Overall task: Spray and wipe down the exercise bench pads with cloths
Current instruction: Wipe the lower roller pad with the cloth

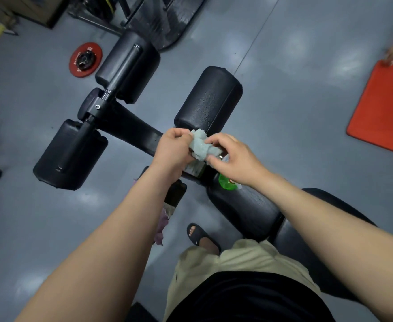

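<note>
left grip (172, 148) and right grip (234, 159) both pinched the cloth (200, 145), bunched between them | roller pad (208, 101) — seemingly spray-beaded — lay just beyond on the far side, long axis near-to-far | left grip marginally nearer

the right grip (235, 159) is hiding most of the green bottle (225, 183) and, with the left grip (170, 149), is covering parts of the pale cloth (200, 145). the left forearm is overlapping a purple cloth (160, 228). the right edge is cutting off the orange mat (381, 108).
</note>
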A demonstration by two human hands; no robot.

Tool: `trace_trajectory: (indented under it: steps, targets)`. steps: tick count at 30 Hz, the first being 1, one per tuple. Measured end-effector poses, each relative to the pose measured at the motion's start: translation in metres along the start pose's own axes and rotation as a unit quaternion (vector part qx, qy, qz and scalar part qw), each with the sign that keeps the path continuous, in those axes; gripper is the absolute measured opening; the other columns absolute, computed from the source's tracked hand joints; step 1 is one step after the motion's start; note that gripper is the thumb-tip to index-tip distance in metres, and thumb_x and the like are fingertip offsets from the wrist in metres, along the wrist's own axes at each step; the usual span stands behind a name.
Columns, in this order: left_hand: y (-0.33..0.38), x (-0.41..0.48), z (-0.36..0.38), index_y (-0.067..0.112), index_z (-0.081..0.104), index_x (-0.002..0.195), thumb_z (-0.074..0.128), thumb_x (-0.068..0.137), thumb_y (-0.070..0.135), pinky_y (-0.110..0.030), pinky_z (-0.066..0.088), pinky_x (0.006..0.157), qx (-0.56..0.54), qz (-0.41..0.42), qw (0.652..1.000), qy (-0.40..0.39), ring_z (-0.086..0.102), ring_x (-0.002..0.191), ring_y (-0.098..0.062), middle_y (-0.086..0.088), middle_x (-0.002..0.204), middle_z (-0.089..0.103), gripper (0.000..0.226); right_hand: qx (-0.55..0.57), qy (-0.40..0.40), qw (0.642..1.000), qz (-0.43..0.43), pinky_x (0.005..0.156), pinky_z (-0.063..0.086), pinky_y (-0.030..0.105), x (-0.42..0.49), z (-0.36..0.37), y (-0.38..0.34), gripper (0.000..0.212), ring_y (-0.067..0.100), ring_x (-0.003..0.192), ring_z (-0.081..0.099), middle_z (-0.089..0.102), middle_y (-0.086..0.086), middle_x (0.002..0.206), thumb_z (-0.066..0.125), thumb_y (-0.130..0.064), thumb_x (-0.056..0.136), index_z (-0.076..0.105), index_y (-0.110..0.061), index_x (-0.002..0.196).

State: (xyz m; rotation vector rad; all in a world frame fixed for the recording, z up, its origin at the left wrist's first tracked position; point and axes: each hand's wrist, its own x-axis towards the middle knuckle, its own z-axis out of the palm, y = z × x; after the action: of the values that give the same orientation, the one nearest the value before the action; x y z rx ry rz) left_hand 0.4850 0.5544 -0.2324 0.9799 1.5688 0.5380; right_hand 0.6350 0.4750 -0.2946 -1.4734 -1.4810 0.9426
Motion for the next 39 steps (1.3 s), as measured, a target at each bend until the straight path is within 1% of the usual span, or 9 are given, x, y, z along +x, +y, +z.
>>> trace_trajectory:
  steps: [2, 9, 13, 16, 20, 25, 32, 36, 39]
  targets:
    - [0.003, 0.004, 0.002, 0.014, 0.059, 0.098, 0.056, 0.1, 0.013, -0.034, 0.061, 0.063, 0.043, 0.014, 0.999, 0.002, 0.069, 0.071, -0.018, -0.01, 0.091, 0.068, 0.004, -0.001, 0.032, 0.999, -0.01, 0.083, 0.048, 0.031, 0.004, -0.002, 0.003, 0.019, 0.01, 0.092, 0.058, 0.063, -0.007, 0.097, 0.07, -0.021, 0.086, 0.066, -0.022, 0.105]
    - [-0.001, 0.043, -0.002, 0.025, 0.058, 0.103, 0.054, 0.093, 0.024, -0.032, 0.047, 0.087, 0.323, 0.164, 0.925, 0.113, 0.061, 0.103, -0.021, 0.006, 0.109, 0.058, 0.01, 0.04, 0.129, 0.987, 0.085, 0.081, 0.051, 0.028, 0.027, -0.026, 0.015, 0.02, 0.008, 0.092, 0.06, 0.058, -0.009, 0.115, 0.07, -0.026, 0.086, 0.052, -0.033, 0.085]
    - [-0.007, 0.067, -0.003, 0.018, 0.056, 0.128, 0.054, 0.098, 0.039, -0.043, 0.046, 0.103, 0.345, 0.165, 0.916, 0.123, 0.057, 0.117, -0.027, 0.004, 0.124, 0.049, 0.037, 0.077, 0.147, 0.974, 0.156, 0.076, 0.056, 0.043, 0.051, -0.047, 0.024, 0.019, 0.027, 0.081, 0.066, 0.069, 0.003, 0.091, 0.065, -0.032, 0.088, 0.046, -0.033, 0.089]
    - [-0.011, 0.08, -0.003, 0.015, 0.047, 0.147, 0.048, 0.1, 0.051, -0.045, 0.04, 0.112, 0.348, 0.132, 0.921, 0.113, 0.051, 0.131, -0.027, -0.006, 0.146, 0.05, 0.06, 0.087, 0.172, 0.969, 0.156, 0.078, 0.059, 0.045, 0.073, -0.058, 0.028, 0.017, 0.023, 0.083, 0.07, 0.069, -0.006, 0.093, 0.065, -0.032, 0.088, 0.05, -0.038, 0.095]
    - [-0.021, 0.088, 0.0, 0.011, 0.053, 0.126, 0.036, 0.102, 0.054, -0.047, 0.039, 0.104, 0.362, 0.131, 0.919, 0.082, 0.049, 0.127, -0.038, -0.016, 0.133, 0.056, 0.052, 0.036, 0.204, 0.968, 0.139, 0.08, 0.05, 0.02, 0.105, -0.066, 0.038, 0.018, 0.004, 0.082, 0.06, 0.066, -0.016, 0.094, 0.065, -0.024, 0.088, 0.06, -0.031, 0.105]
    - [-0.03, 0.09, 0.001, 0.018, 0.033, 0.154, 0.028, 0.104, 0.057, -0.048, 0.035, 0.111, 0.397, 0.143, 0.902, 0.092, 0.043, 0.137, -0.029, -0.009, 0.15, 0.046, 0.063, -0.057, 0.231, 0.964, 0.121, 0.074, 0.032, 0.0, 0.14, -0.07, 0.051, 0.022, 0.008, 0.088, 0.051, 0.056, -0.001, 0.105, 0.063, -0.021, 0.088, 0.066, -0.017, 0.11]
    - [-0.032, 0.093, 0.004, 0.021, 0.034, 0.153, 0.026, 0.102, 0.06, -0.051, 0.041, 0.107, 0.415, 0.142, 0.891, 0.115, 0.046, 0.135, -0.029, -0.004, 0.151, 0.045, 0.065, -0.092, 0.204, 0.971, 0.088, 0.074, 0.033, 0.001, 0.135, -0.056, 0.054, 0.016, 0.006, 0.081, 0.051, 0.055, -0.007, 0.09, 0.066, -0.016, 0.088, 0.077, -0.018, 0.099]
    - [-0.033, 0.092, 0.007, 0.021, 0.035, 0.153, 0.027, 0.103, 0.058, -0.05, 0.042, 0.105, 0.417, 0.149, 0.888, 0.121, 0.047, 0.135, -0.029, -0.005, 0.151, 0.046, 0.063, -0.123, 0.138, 0.982, 0.044, 0.076, 0.041, 0.021, 0.116, -0.048, 0.052, 0.021, 0.016, 0.083, 0.056, 0.06, 0.002, 0.096, 0.067, -0.014, 0.084, 0.077, -0.014, 0.103]
    - [-0.032, 0.092, 0.007, 0.021, 0.035, 0.153, 0.026, 0.103, 0.057, -0.049, 0.041, 0.105, 0.418, 0.147, 0.888, 0.125, 0.048, 0.134, -0.029, -0.004, 0.15, 0.047, 0.062, -0.123, 0.175, 0.975, 0.054, 0.076, 0.038, 0.019, 0.134, -0.062, 0.052, 0.022, 0.013, 0.082, 0.054, 0.059, 0.004, 0.096, 0.064, -0.016, 0.084, 0.076, -0.015, 0.103]
